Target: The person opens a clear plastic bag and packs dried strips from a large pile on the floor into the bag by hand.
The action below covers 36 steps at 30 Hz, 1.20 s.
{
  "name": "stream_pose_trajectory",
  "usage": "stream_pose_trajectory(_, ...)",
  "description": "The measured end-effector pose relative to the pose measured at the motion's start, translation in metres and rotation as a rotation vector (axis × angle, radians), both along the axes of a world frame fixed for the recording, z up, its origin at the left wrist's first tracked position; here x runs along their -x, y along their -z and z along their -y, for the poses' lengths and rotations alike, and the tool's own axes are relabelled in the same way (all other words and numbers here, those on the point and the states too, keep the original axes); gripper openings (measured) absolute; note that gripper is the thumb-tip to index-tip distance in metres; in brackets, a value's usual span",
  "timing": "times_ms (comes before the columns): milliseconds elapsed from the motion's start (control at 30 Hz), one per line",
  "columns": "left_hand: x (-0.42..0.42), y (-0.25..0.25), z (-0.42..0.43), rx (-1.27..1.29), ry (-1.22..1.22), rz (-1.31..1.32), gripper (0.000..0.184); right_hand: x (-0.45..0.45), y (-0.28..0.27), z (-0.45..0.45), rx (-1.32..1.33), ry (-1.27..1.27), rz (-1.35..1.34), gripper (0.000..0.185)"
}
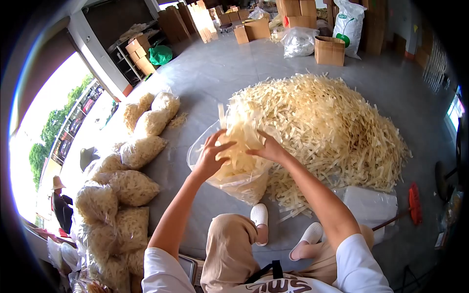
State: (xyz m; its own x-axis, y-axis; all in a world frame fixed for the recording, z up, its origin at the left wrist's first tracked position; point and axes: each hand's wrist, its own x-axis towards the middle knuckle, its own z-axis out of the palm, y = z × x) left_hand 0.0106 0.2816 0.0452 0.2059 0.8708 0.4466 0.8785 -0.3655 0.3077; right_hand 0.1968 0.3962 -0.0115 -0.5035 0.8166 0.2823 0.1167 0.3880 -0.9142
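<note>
Between my two hands is a bunch of flat, pale yellow strips [240, 131], above the mouth of a clear plastic bag [195, 149]. My left hand [213, 155] presses against the bunch from the left, fingers curved and spread apart. From the other side, my right hand [267, 148] grips it with bent fingers. The bag stands on the floor before my feet, partly filled with the same strips. Just behind and to its right rises a large loose pile of strips [322, 122].
Several filled bags [132, 188] line the left side. Flat clear plastic bags [371, 207] lie on the floor at right, by a red broom [415, 204]. Cardboard boxes [330, 50] and a white sack [348, 27] stand at the back. A person in a hat [61, 205] is at far left.
</note>
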Motion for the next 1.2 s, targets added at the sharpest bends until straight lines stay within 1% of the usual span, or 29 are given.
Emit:
stream_pose_trajectory(33,0.015,0.008,0.011,-0.005,0.001,0.003,0.055,0.001,0.021,-0.007,-0.137,-0.136,0.217,0.079)
stream_pose_trajectory(67,0.028,0.015,0.021,0.104,0.021,-0.06,0.05,0.0,0.031,-0.011,-0.273,-0.271,0.438,0.078)
stream_pose_trajectory(100,0.035,0.02,0.028,0.216,0.042,-0.12,0.046,-0.006,0.024,-0.008,-0.271,-0.27,0.448,0.078)
stream_pose_trajectory(133,0.038,0.02,0.031,0.22,0.045,-0.109,0.046,-0.015,0.01,-0.003,-0.291,-0.25,0.391,0.076)
stream_pose_trajectory(167,0.04,0.018,0.034,0.256,-0.029,-0.001,0.042,-0.019,-0.002,0.0,-0.312,-0.232,0.333,0.074)
stream_pose_trajectory(200,0.041,0.013,0.036,0.288,-0.104,0.104,0.038,-0.019,-0.006,0.0,-0.313,-0.233,0.341,0.074)
stream_pose_trajectory(233,0.037,0.005,0.039,0.236,-0.145,0.077,0.033,-0.018,-0.012,0.0,-0.33,-0.21,0.34,0.072)
stream_pose_trajectory(267,0.038,0.002,0.038,0.231,-0.143,0.082,0.033,-0.017,-0.018,-0.001,-0.346,-0.185,0.34,0.07)
stream_pose_trajectory(300,0.04,0.0,0.037,0.195,-0.169,0.091,0.032,-0.016,-0.03,0.002,-0.282,-0.174,0.426,0.068)
stream_pose_trajectory(333,0.039,-0.003,0.036,0.16,-0.194,0.101,0.031,-0.014,-0.039,0.005,-0.284,-0.172,0.434,0.068)
stream_pose_trajectory(400,0.036,-0.01,0.04,0.119,-0.205,0.113,0.028,-0.01,-0.057,0.013,-0.253,-0.202,0.755,0.065)
stream_pose_trajectory(433,0.036,-0.012,0.042,0.107,-0.231,0.126,0.027,-0.011,-0.069,0.019,-0.256,-0.205,0.758,0.065)
stream_pose_trajectory(500,0.04,-0.013,0.047,0.062,-0.26,0.143,0.025,-0.011,-0.089,0.027,-0.334,-0.195,0.879,0.059)
stream_pose_trajectory(533,0.044,-0.012,0.05,0.061,-0.262,0.146,0.025,-0.007,-0.084,0.023,-0.336,-0.197,0.881,0.059)
stream_pose_trajectory(567,0.048,-0.011,0.053,0.061,-0.266,0.148,0.024,-0.003,-0.073,0.016,-0.614,-0.094,0.723,0.058)
stream_pose_trajectory(600,0.052,-0.011,0.056,0.061,-0.267,0.151,0.024,0.0,-0.076,0.018,-0.882,0.013,0.55,0.056)
stream_pose_trajectory(633,0.055,-0.011,0.06,0.054,-0.27,0.138,0.024,0.001,-0.084,0.02,-0.68,-0.069,0.589,0.056)
stream_pose_trajectory(667,0.056,-0.012,0.063,0.053,-0.268,0.139,0.024,0.005,-0.083,0.021,-0.68,-0.068,0.591,0.056)
stream_pose_trajectory(733,0.058,-0.016,0.07,0.078,-0.293,0.156,0.023,0.012,-0.074,0.017,-0.742,-0.162,0.677,0.051)
stream_pose_trajectory(867,0.064,-0.019,0.08,0.081,-0.306,0.149,0.023,0.007,-0.069,0.017,-0.731,-0.254,0.711,0.044)
stream_pose_trajectory(900,0.066,-0.02,0.083,0.076,-0.311,0.161,0.024,0.003,-0.078,0.019,-0.488,-0.258,0.641,0.043)
stream_pose_trajectory(967,0.073,-0.019,0.087,0.068,-0.314,0.173,0.025,-0.005,-0.084,0.02,-0.25,-0.256,0.566,0.042)
stream_pose_trajectory(1000,0.078,-0.017,0.089,0.049,-0.367,0.164,0.025,-0.01,-0.078,0.017,-0.275,-0.148,0.498,0.038)
stream_pose_trajectory(1033,0.082,-0.014,0.091,0.032,-0.419,0.154,0.026,-0.016,-0.07,0.014,-0.286,-0.09,0.465,0.036)
stream_pose_trajectory(1067,0.087,-0.011,0.091,0.033,-0.413,0.154,0.026,-0.023,-0.061,0.011,-0.296,-0.033,0.431,0.035)
stream_pose_trajectory(1133,0.102,0.0,0.087,0.051,-0.505,0.313,0.029,-0.038,-0.045,0.005,-0.235,0.188,0.56,0.029)
stream_pose_trajectory(1167,0.119,0.016,0.079,0.056,-0.526,0.351,0.031,-0.047,-0.043,0.007,-0.239,0.193,0.56,0.029)
stream_pose_trajectory(1200,0.12,0.02,0.074,0.048,-0.521,0.351,0.031,-0.055,-0.041,0.011,-0.198,0.198,0.684,0.028)
